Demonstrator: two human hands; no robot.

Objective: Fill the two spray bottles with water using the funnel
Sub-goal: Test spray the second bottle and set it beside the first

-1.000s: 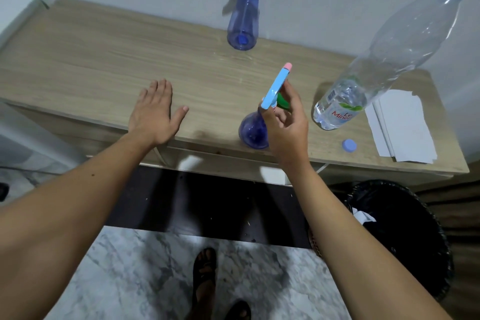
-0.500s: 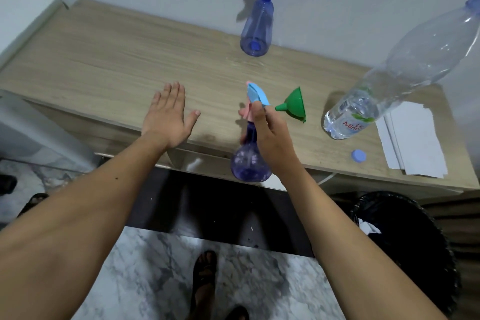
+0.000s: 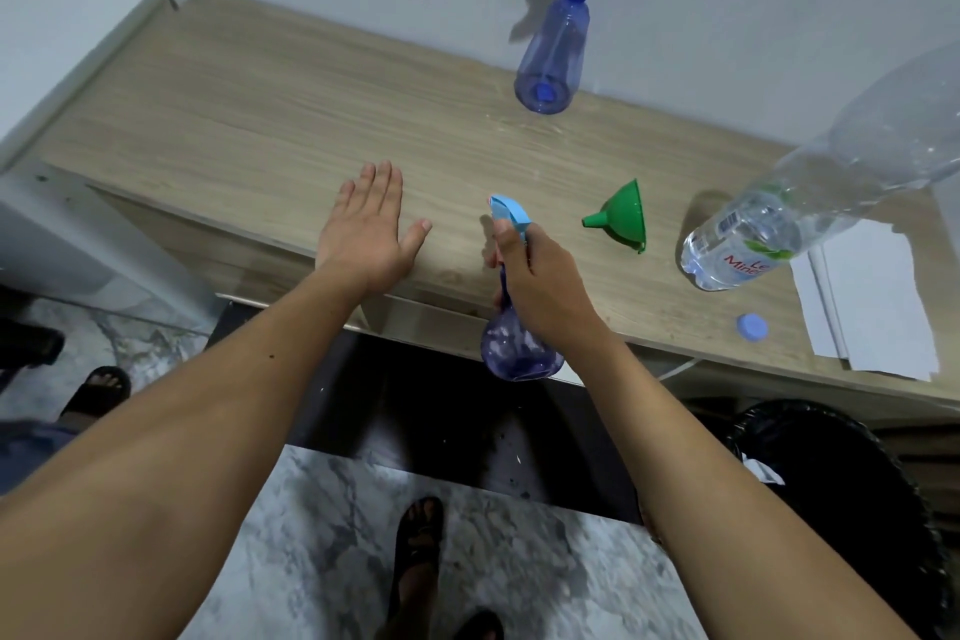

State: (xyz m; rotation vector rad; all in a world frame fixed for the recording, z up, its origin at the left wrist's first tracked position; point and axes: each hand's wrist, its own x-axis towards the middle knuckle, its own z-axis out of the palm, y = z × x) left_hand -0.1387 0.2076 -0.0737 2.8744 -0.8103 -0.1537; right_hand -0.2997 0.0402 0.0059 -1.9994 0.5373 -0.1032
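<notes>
A long, pale wood-grain table [image 3: 260,120] is running along the grey wall. At its right end a big clear plastic water bottle [image 3: 810,203] is standing uncapped with a little water in the bottom, leaning in this wide view, with a stack of white paper sheets [image 3: 878,307] lying just beside it. Below that end a black bin [image 3: 852,499] is sitting on the floor.

At the back of the table a translucent blue spray bottle with a white and blue trigger head [image 3: 553,62] is standing upright. The person's left hand [image 3: 366,234] is resting flat on the table near the front edge, fingers straight and holding nothing. The right hand [image 3: 540,286] is gripping the neck of a second translucent blue spray bottle with a light blue head [image 3: 519,348], fingers curled round it, its rounded base hanging out past the table's front edge.

A small green plastic funnel [image 3: 623,218] is lying on its side between that hand and the water bottle. A round blue bottle cap [image 3: 752,327] is lying near the papers.
</notes>
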